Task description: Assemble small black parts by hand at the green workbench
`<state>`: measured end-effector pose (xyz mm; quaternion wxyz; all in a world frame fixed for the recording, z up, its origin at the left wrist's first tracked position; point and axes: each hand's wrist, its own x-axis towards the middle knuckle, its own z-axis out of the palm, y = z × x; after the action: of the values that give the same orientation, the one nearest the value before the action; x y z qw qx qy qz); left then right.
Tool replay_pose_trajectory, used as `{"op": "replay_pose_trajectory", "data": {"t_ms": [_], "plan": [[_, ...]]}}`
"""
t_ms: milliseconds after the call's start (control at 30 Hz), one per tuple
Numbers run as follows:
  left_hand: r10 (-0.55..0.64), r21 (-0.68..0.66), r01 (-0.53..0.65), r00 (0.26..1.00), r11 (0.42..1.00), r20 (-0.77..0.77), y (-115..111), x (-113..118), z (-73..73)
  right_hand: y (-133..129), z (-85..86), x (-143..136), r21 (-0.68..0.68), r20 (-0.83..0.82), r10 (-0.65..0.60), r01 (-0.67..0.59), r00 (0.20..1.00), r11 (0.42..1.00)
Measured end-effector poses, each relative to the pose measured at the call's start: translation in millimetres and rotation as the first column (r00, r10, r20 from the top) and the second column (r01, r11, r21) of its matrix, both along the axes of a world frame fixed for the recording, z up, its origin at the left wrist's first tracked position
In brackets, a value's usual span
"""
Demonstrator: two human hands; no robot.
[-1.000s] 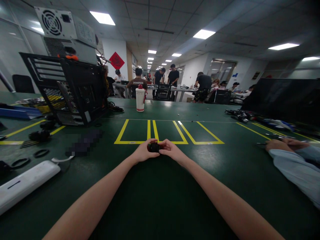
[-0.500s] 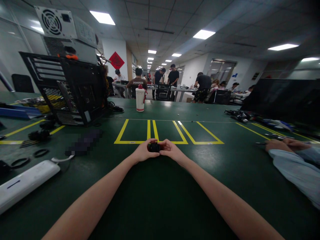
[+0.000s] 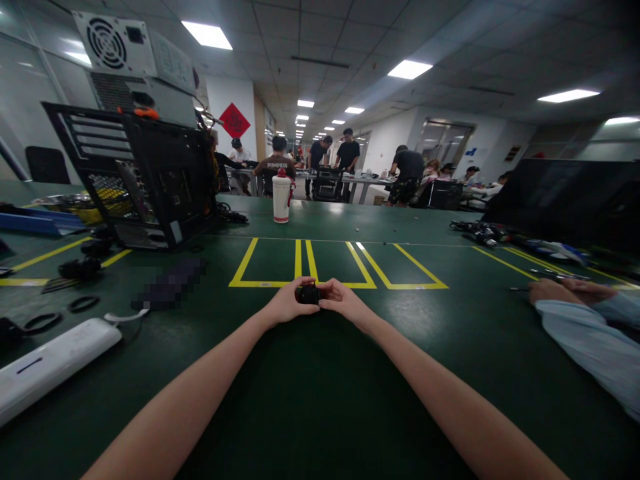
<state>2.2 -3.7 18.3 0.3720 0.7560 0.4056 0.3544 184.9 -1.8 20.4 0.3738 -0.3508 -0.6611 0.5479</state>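
Observation:
A small black object [image 3: 309, 295], too dark and small for me to name, sits between my two hands above the green table [image 3: 320, 393]. My left hand [image 3: 291, 300] curls round its left side, thumb below and fingers above. From the other side my right hand [image 3: 341, 299] pinches it with thumb and fingertips. The fingertips of both hands nearly meet at the object. Just beyond them run yellow tape outlines [image 3: 303, 285] on the tabletop.
At the left stand a black computer case [image 3: 150, 180] with power supplies [image 3: 115, 47] on top, and a white power strip [image 3: 55, 367]. A white bottle [image 3: 281, 200] stands farther back. Another person's hands [image 3: 560, 291] hold a thin tool at the right, near a dark monitor [image 3: 565, 200].
Both hands keep the same hold on the black object. The whole view has shifted very slightly. The other person's arms at the right have moved a little to the left.

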Motion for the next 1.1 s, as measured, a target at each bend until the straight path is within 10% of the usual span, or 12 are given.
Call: {"op": "replay_pose_trajectory", "data": {"t_ms": [1100], "plan": [[0.021,0.009,-0.021,0.999,1.000,-0.040,0.2,-0.2,0.3,-0.5,-0.4,0.2,0.018,-0.002,-0.021,0.021,1.000,1.000]]}}
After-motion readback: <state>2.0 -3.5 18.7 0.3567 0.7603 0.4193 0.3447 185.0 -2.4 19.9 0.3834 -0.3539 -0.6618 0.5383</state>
